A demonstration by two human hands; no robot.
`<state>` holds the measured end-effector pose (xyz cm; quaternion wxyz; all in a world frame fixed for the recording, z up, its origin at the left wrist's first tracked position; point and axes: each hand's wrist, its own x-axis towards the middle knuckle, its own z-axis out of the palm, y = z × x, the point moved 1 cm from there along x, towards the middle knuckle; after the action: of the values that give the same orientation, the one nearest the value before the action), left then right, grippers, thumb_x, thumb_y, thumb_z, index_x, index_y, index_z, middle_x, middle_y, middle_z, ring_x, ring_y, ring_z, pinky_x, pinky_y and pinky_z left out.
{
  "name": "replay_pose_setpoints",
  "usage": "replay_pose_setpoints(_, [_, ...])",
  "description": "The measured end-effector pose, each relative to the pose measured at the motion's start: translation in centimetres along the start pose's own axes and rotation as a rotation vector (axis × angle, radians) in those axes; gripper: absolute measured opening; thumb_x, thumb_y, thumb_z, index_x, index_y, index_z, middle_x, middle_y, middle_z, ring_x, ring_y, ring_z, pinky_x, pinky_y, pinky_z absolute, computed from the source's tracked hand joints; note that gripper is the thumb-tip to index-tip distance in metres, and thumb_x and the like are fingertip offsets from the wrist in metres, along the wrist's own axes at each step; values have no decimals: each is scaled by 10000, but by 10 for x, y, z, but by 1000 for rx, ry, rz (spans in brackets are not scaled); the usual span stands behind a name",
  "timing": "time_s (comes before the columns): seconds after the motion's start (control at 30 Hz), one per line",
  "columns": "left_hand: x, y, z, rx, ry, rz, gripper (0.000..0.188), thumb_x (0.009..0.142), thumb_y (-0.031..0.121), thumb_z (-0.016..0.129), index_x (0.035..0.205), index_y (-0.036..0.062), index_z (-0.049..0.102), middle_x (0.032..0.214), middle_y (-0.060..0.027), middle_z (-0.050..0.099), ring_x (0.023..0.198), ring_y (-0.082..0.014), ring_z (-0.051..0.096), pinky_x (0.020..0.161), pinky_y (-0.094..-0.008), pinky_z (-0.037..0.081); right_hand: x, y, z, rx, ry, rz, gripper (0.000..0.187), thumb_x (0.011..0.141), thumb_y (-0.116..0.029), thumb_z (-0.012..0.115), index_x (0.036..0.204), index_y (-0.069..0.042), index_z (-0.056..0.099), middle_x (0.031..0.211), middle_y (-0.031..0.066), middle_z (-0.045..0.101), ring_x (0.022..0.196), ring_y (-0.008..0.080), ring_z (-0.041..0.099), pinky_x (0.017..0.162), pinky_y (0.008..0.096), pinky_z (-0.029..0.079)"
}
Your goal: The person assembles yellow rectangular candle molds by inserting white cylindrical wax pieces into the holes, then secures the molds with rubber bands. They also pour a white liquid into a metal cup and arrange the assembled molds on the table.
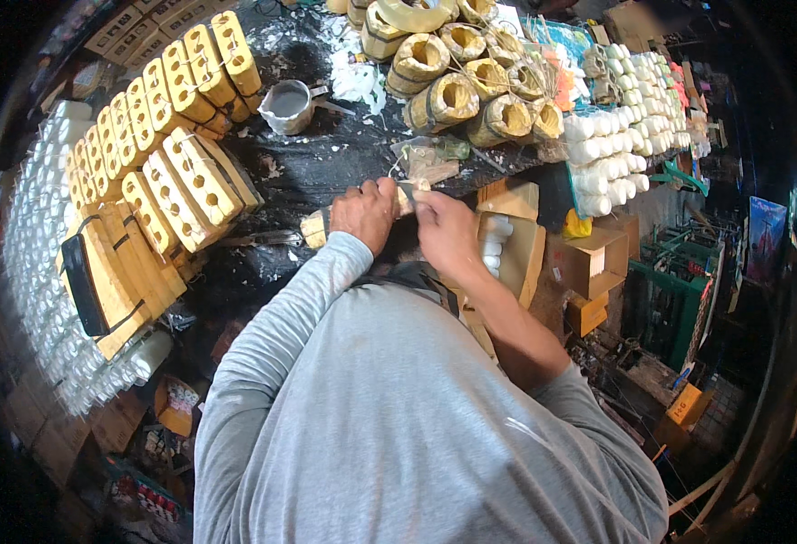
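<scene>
At the table's near edge, a narrow yellowish mould (313,230) with dark bands around it lies crosswise in front of me. My left hand (363,215) is closed over its middle, fingers curled down on the top. My right hand (446,232) pinches at its right end, beside a dark band; what lies under the fingertips is hidden. Just beyond the hands, a crumpled clear plastic bag (430,161) lies on the table. Farther off stands a grey pouring jug (287,107) with a handle, its rim smeared white.
Yellow moulds with holes (181,195) stand in rows at the left, near many whitish glassy pieces (36,236). Round hollow moulds (444,100) crowd the back. White cast pieces (602,159) are stacked right. An open cardboard box (525,263) with white pieces sits beside my right forearm.
</scene>
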<state>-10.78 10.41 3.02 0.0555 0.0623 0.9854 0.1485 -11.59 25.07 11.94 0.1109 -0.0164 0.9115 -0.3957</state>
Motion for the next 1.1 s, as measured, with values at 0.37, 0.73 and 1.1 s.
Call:
replay_pose_setpoints(0.37, [-2, 4, -7, 30, 45, -31, 89, 958, 160, 600, 1015, 99, 568, 906, -135, 716, 833, -336, 754, 675, -442, 615, -59, 93, -58, 102, 61, 193, 202, 987, -107, 698, 1143, 13, 743, 986, 153, 796, 876, 187, 758, 791, 309, 584])
replay_pose_setpoints(0.73, [-46, -57, -45, -19, -220, -3, 817, 636, 197, 922, 1348, 96, 535, 1282, -179, 674, 1168, -394, 670, 958, -506, 542, -60, 132, -2, -161, -404, -91, 372, 910, -247, 757, 1152, 33, 724, 984, 233, 764, 893, 382, 745, 826, 458, 580])
replay_pose_setpoints(1.1, [-91, -97, -17, -575, 145, -43, 691, 734, 190, 909, 1341, 8, 633, 1298, -210, 699, 1188, -399, 682, 1031, -436, 541, 23, 54, -8, -485, -67, -762, 709, 757, -143, 858, 1393, -48, 560, 1411, 177, 570, 1332, 385, 514, 1131, 494, 385])
